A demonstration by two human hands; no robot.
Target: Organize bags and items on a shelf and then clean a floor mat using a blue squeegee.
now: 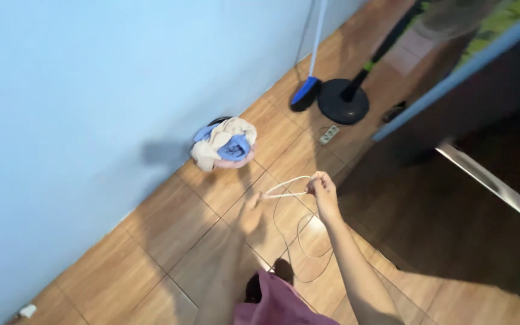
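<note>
Grip of the right hand (323, 188): fingers closed on a thin white cord (287, 188), pinched at the top of a loop. Left hand (249, 212) is blurred by motion; it sits at the other end of that loop, probably touching the cord, but whether its fingers are shut cannot be told. From the loop the cord hangs slack in wide curves above the brown tiled floor (170, 222), well clear of it at the hands. Cord appears thin, pale and flexible.

Nearest the viewer, a pink garment (278, 304) fills the lower edge. Open floor lies left of the hands, running to the pale blue wall (79, 90). On the right a dark wooden cabinet (452, 216) with a metal rail bounds the space closely.

Further off, a basket of mixed laundry (224, 143) stands just beside the wall. Beyond it a white power strip (328, 135) lies on the tiles, then a round black stand base (342, 102) and a blue broom head (304, 93) near the wall.
</note>
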